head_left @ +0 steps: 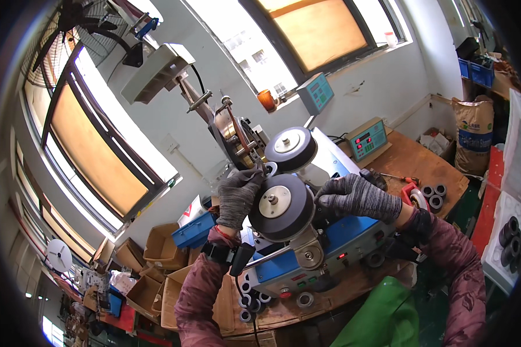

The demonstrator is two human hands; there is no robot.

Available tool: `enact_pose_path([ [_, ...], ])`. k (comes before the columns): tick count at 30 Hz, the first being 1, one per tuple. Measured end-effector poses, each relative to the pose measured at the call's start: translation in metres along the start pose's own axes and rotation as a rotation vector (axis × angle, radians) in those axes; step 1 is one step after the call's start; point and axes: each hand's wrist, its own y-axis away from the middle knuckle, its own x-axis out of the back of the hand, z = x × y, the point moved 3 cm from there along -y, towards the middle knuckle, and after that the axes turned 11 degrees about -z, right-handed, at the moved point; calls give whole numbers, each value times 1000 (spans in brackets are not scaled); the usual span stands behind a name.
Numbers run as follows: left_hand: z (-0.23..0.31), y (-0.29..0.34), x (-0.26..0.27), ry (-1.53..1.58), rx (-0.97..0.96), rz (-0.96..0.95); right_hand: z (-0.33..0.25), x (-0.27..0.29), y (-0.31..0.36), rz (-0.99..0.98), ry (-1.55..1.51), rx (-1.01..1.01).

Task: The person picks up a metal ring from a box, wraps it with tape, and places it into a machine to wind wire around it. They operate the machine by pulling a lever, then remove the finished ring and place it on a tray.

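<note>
from where i stand, the person's left hand (240, 194), in a dark grey knitted glove, is at the left edge of a thick dark grey wheel with a pale metal hub (281, 202). its fingers are bent, their tips close by a small grey ring (271, 168); i cannot tell whether they grip it. that ring is between the near wheel and a second dark grey wheel with a whitish disc on top (289, 147), set farther back on the blue-and-white metal machine (330, 254).

the right hand (359, 195), gloved alike, is just beyond the right side of the near wheel, fingers curled in; whether anything is pinched there, i cannot tell.

more short grey metal rings (246, 287) are clustered on the brown wooden bench (341, 298) at the machine's left front corner, and one single ring (305, 299) lies in front of it. over on the right, another few dark rings (435, 196) sit together near a screwdriver with an orange-red handle (399, 177). a beige control box with a green panel and red lit digits (367, 140) stands behind them. at far right, a white foam tray (495, 263) holds black cylinders (510, 248).
</note>
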Motion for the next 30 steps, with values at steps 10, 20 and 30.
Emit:
enact_pose_path([
  [10,5,0,-4,-142,-68,88,22,9,16,66,-14,-74],
  [20,-22,-14,6,-166,-142,123,-5,26,-29,126,263,-46],
  [30,-11,-15,3,-320,-219,144,-52,48,-182,-9,232,-51],
])
